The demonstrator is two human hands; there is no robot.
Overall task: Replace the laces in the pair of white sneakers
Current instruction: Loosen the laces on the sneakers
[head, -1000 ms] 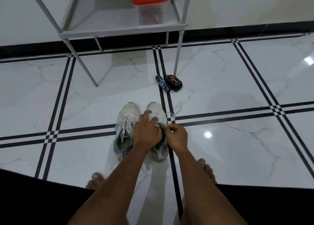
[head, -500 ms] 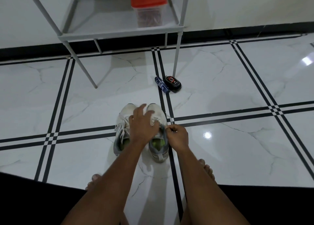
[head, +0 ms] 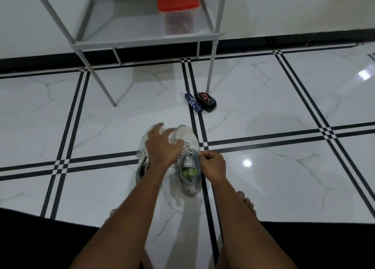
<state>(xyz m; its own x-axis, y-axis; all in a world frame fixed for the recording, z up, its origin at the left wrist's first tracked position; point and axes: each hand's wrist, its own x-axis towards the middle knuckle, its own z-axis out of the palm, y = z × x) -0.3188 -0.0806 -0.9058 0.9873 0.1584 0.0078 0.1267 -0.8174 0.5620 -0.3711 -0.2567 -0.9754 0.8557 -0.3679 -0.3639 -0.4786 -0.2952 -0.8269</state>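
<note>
Two white sneakers (head: 187, 147), seemingly still laced, under both hands (head: 162, 147).

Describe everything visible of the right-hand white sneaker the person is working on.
The right-hand white sneaker stands upright on the white marble-look floor tile, toe pointing away, beside its twin. It looks like white mesh or leather with grey heel trim, a grey tongue and a green insole showing in the opening. White laces are still threaded. The right hand pinches a lace end at its side; the left hand reaches across its forefoot.
</note>
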